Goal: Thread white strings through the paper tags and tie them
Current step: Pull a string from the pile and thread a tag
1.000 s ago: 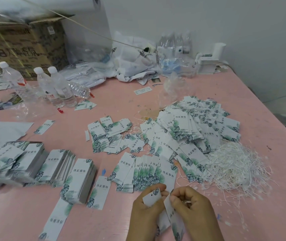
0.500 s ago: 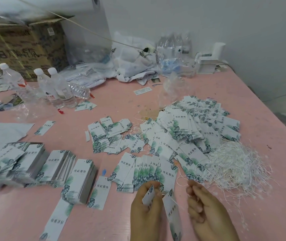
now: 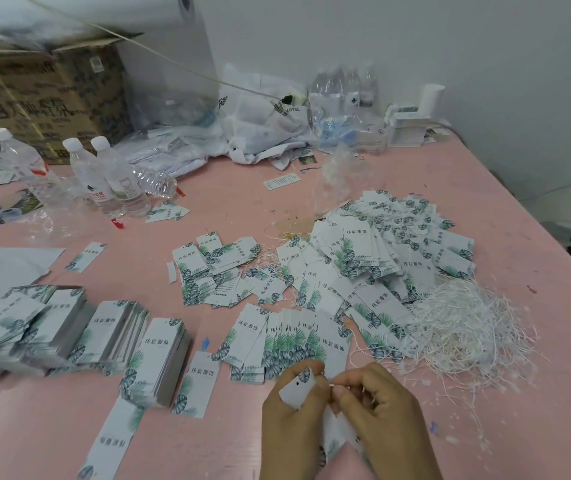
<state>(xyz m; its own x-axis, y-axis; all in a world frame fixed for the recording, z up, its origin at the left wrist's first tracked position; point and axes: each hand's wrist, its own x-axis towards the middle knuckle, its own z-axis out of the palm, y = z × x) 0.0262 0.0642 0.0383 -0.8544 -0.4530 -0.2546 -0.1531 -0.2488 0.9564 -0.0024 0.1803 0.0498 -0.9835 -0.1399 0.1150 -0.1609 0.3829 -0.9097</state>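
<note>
**Threading a tag at the near edge of the bench**

The right hand (image 3: 381, 410) has its fingers (image 3: 341, 388) curled, pinching what looks like a white string end (image 3: 330, 385) beside the tag (image 3: 299, 389), which the left hand (image 3: 294, 420) grips; its punched hole shows bare. This looks like the threading step: next the string end needs guiding into that small hole, then pulling through and knotting. Loose strings (image 3: 467, 327) are heaped to the right, near the strung tags (image 3: 381, 258); unthreaded stacks (image 3: 159, 358) sit left. Tags read "祎宸服饰"; a bag (image 3: 277, 119) at the back says "HOTEL".
</note>
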